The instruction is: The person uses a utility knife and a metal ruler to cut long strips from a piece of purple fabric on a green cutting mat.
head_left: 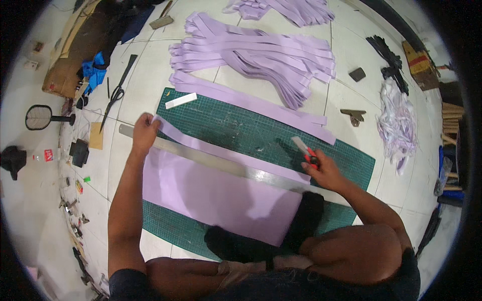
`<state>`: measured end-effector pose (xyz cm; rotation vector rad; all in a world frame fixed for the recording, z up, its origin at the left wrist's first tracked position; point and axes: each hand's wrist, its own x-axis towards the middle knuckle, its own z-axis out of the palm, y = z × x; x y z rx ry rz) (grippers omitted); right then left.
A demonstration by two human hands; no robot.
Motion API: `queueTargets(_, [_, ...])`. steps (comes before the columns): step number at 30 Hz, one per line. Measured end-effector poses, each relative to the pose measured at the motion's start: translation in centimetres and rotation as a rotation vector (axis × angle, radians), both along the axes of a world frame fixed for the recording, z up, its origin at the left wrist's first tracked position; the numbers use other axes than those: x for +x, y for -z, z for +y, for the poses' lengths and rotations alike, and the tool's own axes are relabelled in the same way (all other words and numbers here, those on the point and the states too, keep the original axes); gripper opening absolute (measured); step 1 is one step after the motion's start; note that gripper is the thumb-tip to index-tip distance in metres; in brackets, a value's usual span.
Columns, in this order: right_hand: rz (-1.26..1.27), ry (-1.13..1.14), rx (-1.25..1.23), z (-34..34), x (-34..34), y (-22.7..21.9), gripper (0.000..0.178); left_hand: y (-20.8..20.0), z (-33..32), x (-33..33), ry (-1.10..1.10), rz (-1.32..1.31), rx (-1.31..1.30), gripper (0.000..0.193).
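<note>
my left hand [145,133] pinches the left end of a long lilac cloth strip [221,148], lifting it a bit off the green gridded cutting mat [241,118]. my right hand [325,170] is wrapped around a red-handled cutter with a wide silver blade [312,159], and the blade points away from me over the mat. the strip lies just past a long flat silver metal ruler [201,159]. the big lilac cloth sheet [216,188] is on my side of the ruler, on the mat.

i think i am at the step where a cut strip comes away from the sheet. the next move calls for lifting the strip all the way off, with the blade away from it and the ruler held flat.

my left fingertips are hard to see, so i can't tell just how they hold. my feet in black socks [307,213] hide part of the sheet's near edge. one toe meets the ruler, but i can't tell if it presses. the farthest lilac pile [296,11] is cut off at the top.
</note>
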<state>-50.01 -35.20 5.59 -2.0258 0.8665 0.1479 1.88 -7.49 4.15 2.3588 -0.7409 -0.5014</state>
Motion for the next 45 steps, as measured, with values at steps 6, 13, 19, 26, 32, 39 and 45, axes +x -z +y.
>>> queueTargets(6, [-0.096,0.029,0.097,4.7,9.2,-2.1,0.098,-18.4,-8.3,-12.4,0.095,0.551,-0.618,0.008])
queueTargets(13, [-0.211,0.007,0.317,6.1,13.0,-2.1,0.111,-23.9,-8.8,-11.6,0.033,0.567,-0.993,0.017])
queueTargets(19, [-0.137,0.207,0.034,2.2,5.9,-2.0,0.079,-16.5,-6.4,0.5,-0.105,0.356,-0.832,0.011])
queueTargets(26, [0.063,0.205,-0.337,-4.5,1.8,-1.0,0.046,-4.1,-11.2,2.5,-0.122,0.341,-0.642,0.012])
queueTargets(32, [0.155,0.190,-0.377,-6.8,0.9,-0.3,0.048,2.0,-14.7,1.6,-0.176,0.232,-0.447,0.021])
queueTargets(39, [0.077,-0.011,-0.564,-6.1,-3.1,-1.0,0.053,2.9,-11.1,1.0,-0.161,-0.161,-0.277,0.062])
queueTargets(45, [0.240,0.033,-0.275,1.1,-7.9,-0.3,0.048,1.0,0.4,0.1,0.081,-0.215,0.155,0.050])
